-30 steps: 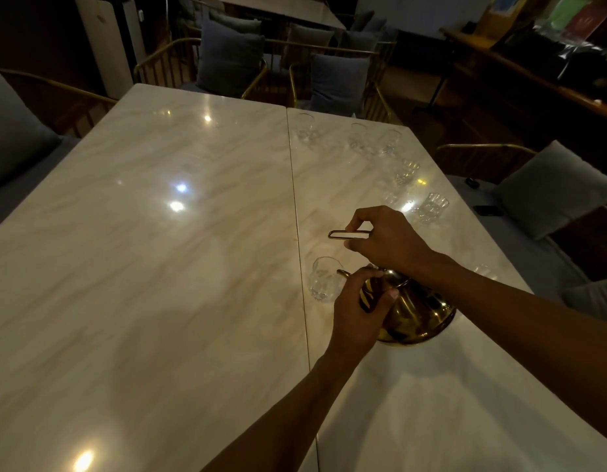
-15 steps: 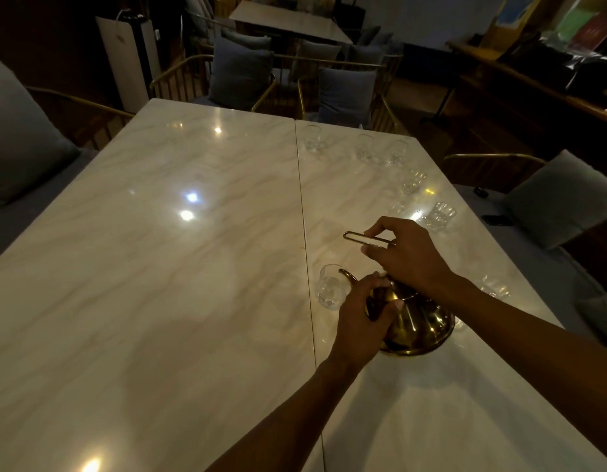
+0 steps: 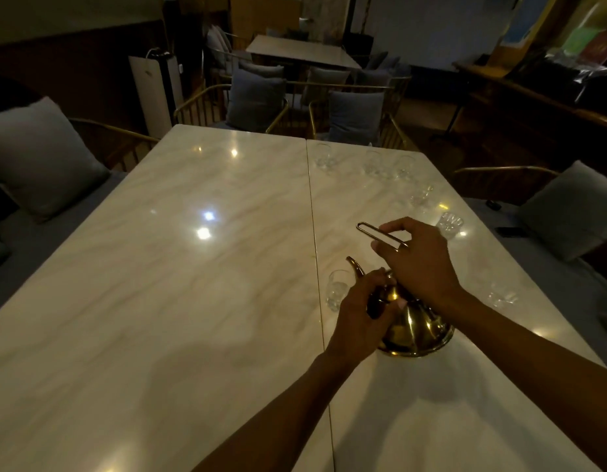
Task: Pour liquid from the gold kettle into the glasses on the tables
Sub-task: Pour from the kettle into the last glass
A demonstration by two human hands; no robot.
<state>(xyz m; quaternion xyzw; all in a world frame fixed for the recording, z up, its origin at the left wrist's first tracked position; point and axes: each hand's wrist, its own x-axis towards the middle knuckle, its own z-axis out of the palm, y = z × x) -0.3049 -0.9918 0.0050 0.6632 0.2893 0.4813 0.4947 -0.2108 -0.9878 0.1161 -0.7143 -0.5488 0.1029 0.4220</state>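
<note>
fingers (image 3: 392,229) of right hand (image 3: 421,257) pinching gold kettle (image 3: 414,330) handle (wire loop), left hand (image 3: 360,315) gripping lid

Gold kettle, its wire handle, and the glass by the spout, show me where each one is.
gold kettle (image 3: 418,332), head view, shiny lower body.
wire handle (image 3: 370,230), head view, looped far end.
glass (image 3: 337,291), head view, its bowl.

Your left hand (image 3: 361,316) hides the gold kettle (image 3: 416,330) lid and spout base. Liquid level in the glass (image 3: 336,290) beside it: too dim to tell. Both forearms cut off at bottom edge.
</note>
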